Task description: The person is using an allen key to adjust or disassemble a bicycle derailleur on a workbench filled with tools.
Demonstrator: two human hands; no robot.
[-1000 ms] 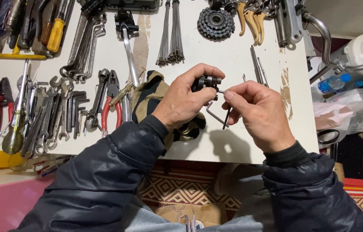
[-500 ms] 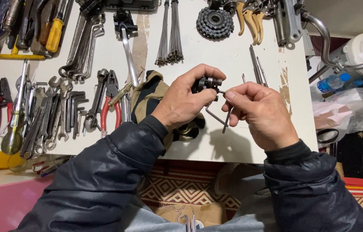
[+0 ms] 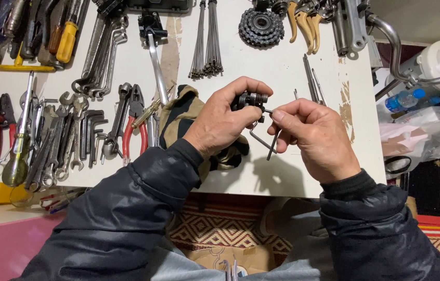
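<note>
I keep the short end of the bent steel hex key (image 3: 261,136) seated square in the small black metal bicycle part (image 3: 251,100), so it doesn't slip and round the socket, and I turn with steady pressure while bracing the part firmly. My left hand (image 3: 220,122) is curled tight around that part, thumb and fingers clamping it just above the white workbench top (image 3: 293,171), over the tan and black striped rag (image 3: 178,117). My right hand (image 3: 316,138) is nearly closed, fingertips pinching the key at its bend, the long leg hanging down. Red-handled pliers (image 3: 132,122) and wrenches lie well apart to the left.
</note>
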